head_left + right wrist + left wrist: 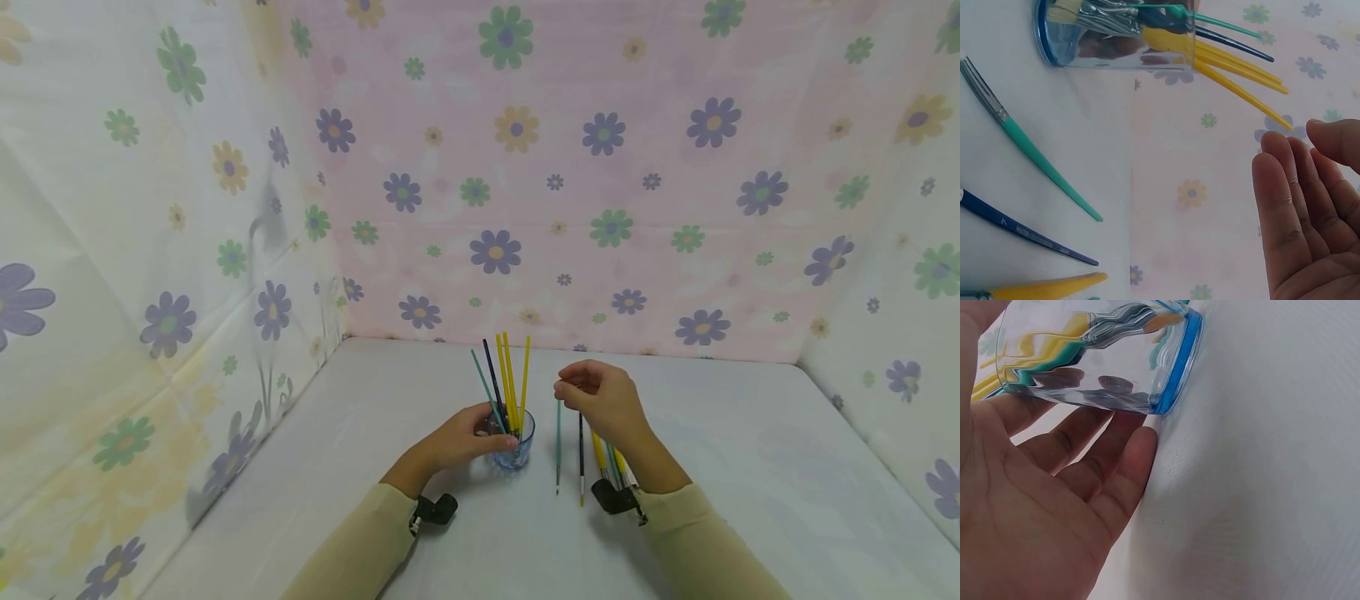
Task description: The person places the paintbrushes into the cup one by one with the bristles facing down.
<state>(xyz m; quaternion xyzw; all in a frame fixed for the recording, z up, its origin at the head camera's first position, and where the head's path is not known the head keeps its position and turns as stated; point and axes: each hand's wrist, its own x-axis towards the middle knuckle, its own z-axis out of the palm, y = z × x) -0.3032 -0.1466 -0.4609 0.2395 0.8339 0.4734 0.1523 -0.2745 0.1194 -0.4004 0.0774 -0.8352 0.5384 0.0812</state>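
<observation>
My left hand (pixel 453 437) grips a clear cup with a blue base (pixel 516 460), thumb on the near side and fingers curled behind it. Inside it several paintbrushes stand bristles down: yellow ones (pixel 524 379), a dark blue one (pixel 491 367) and a green one (pixel 484 379). My right hand (pixel 606 402) hangs above the table to the right of the cup, fingers loosely bent, nothing between them in the right wrist view. Below it lies a green paintbrush (pixel 1041 159), bristles toward me, beside a dark blue paintbrush (pixel 1025 228) and a yellow paintbrush (pixel 1054 286).
More paintbrushes (pixel 615 467) lie partly hidden under my right wrist. The white tabletop (pixel 750 450) meets a pink flowered cloth (pixel 555 183) at the back, with pale flowered cloth walls (pixel 97 217) on both sides.
</observation>
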